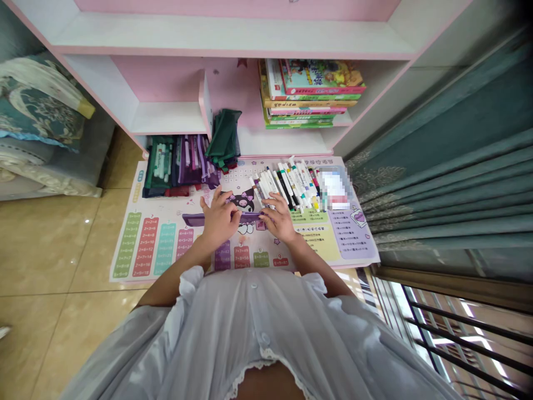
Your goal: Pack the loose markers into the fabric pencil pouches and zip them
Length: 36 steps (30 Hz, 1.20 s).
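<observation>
A narrow purple pouch point(194, 220) lies across the middle of the desk mat, in front of me. My left hand point(220, 218) pinches it near its middle with thumb and forefinger, the other fingers spread. At its right end, my right hand point(277, 218) grips the pouch between thumb and fingers. Just beyond my right hand lies a row of white and coloured pens point(287, 186). Filled pouches, one green point(160, 164) and one purple point(192, 158), lie at the back left, with folded dark green pouches point(225, 139) beside them.
A pink and white shelf point(233, 41) rises behind the desk, holding a stack of books point(312, 94). The mat point(144, 244) shows printed tables. A blurred clear box point(334, 189) sits right of the pens. Curtains point(437, 161) hang at the right.
</observation>
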Available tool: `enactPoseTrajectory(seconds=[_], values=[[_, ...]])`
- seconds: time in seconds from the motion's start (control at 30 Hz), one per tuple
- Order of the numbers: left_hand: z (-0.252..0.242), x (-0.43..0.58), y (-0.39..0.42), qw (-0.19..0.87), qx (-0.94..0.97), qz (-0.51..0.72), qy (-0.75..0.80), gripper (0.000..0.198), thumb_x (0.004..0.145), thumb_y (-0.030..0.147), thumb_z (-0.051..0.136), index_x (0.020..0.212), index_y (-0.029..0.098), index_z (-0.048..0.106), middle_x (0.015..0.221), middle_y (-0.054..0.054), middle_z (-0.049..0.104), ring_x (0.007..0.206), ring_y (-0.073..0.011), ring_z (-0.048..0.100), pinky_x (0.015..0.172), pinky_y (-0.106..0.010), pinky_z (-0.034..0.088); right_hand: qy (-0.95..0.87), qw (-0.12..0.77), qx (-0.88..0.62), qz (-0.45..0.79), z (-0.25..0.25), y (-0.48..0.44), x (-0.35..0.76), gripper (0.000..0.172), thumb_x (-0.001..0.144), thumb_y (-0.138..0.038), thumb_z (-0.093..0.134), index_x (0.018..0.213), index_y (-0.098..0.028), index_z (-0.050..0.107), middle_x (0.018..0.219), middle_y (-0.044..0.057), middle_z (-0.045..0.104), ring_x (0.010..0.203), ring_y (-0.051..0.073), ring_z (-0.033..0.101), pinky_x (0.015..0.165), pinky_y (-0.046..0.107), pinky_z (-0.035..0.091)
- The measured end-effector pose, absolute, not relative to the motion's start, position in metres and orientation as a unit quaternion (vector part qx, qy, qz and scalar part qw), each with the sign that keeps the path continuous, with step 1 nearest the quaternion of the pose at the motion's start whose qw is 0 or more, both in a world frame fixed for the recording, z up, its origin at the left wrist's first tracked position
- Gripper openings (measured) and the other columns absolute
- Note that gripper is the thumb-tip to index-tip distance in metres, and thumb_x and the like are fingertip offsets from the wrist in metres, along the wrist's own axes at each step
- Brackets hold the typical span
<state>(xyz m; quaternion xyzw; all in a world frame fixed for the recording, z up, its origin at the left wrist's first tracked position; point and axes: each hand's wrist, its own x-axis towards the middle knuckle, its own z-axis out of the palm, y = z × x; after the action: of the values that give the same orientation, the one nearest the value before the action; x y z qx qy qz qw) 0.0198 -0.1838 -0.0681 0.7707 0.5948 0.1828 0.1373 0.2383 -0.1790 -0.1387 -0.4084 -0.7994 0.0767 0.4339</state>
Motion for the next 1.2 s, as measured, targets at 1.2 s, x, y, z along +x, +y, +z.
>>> enactPoseTrajectory(seconds=[1.2], values=[[-0.069, -0.006, -0.185, 0.119, 0.74, 0.2, 0.632, 0.022, 0.085, 0.031, 0.057, 0.066, 0.02, 0.056, 0.138, -0.005, 0.057, 0.144, -0.0351, 0.031, 0.108, -0.076, 0.016, -0.801, 0.438, -0.404, 0.051, -0.137, -0.179, 0.238, 0.01, 0.092, -0.03, 0.057, 0.088, -0.024, 0.064, 0.111, 0.008, 0.062, 0.128, 0.03, 0.046, 0.105, 0.056, 0.044]])
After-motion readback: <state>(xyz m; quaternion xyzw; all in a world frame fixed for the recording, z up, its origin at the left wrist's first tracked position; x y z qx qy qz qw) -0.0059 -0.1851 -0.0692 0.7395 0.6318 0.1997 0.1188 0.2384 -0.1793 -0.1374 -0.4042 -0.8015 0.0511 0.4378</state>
